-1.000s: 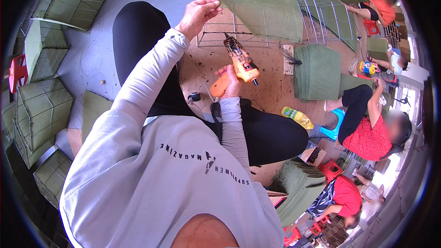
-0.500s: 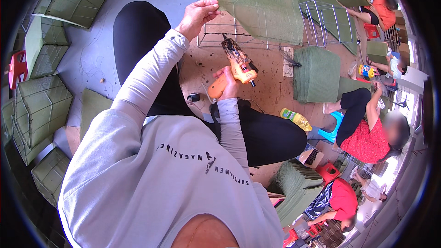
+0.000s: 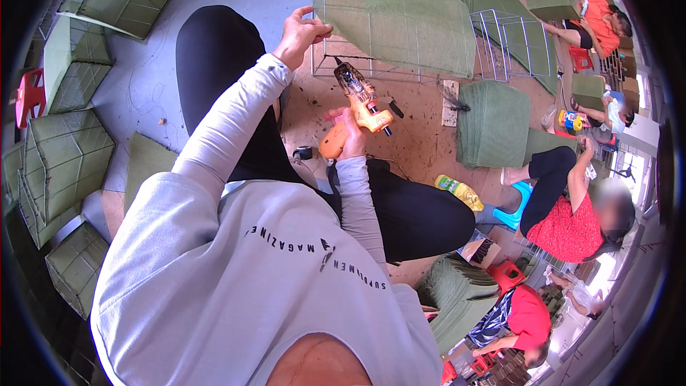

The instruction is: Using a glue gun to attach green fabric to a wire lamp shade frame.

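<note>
My left hand [image 3: 303,37] pinches the near left edge of a sheet of green mesh fabric [image 3: 393,14]. The sheet lies over a wire frame [image 3: 400,70] in front of me. My right hand [image 3: 350,137] grips an orange hot glue gun [image 3: 373,119] by its handle. Dark residue covers the gun's front part, and a dark stick shows at its rear. The nozzle points up and left, its tip close to the frame's near rod and just below my left hand. Whether the tip touches the rod I cannot tell.
Mesh-covered wire boxes [image 3: 64,164] stand at left. At right are a second wire frame [image 3: 511,43], a folded green mesh stack [image 3: 493,125] and a yellow bottle [image 3: 459,192]. A black roll [image 3: 303,152] lies between my legs. Several people sit working at far right, one in red [image 3: 568,232].
The glue gun has shifted left, its nozzle now nearer my left hand. My left hand has moved slightly down and left along the mesh edge.
</note>
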Tool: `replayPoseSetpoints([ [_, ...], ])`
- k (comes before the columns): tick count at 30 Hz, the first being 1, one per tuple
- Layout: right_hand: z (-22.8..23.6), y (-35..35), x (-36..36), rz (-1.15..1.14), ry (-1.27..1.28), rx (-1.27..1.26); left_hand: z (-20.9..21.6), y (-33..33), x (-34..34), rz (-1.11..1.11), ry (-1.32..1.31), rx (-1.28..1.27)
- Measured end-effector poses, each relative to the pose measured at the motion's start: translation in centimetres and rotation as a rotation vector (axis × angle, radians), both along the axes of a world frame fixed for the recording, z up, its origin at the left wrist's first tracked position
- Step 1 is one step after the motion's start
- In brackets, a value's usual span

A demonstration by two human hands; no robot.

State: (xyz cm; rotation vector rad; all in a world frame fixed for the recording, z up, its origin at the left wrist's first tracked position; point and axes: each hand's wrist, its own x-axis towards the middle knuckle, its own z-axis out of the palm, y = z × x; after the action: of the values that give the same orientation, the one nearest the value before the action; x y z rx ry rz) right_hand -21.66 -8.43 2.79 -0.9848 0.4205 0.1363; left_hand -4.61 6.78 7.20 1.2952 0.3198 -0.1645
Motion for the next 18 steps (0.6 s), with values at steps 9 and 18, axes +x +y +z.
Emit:
replayPoseSetpoints([
  [9,-0.1,0.3,0.1,-0.043,0.037,0.010,-0.1,0.1,0.0,0.000,-0.006,-0.016],
  [18,1.0,0.7,0.0,-0.020,0.064,-0.039,-0.1,0.0,0.0,-0.009,-0.004,-0.009],
])
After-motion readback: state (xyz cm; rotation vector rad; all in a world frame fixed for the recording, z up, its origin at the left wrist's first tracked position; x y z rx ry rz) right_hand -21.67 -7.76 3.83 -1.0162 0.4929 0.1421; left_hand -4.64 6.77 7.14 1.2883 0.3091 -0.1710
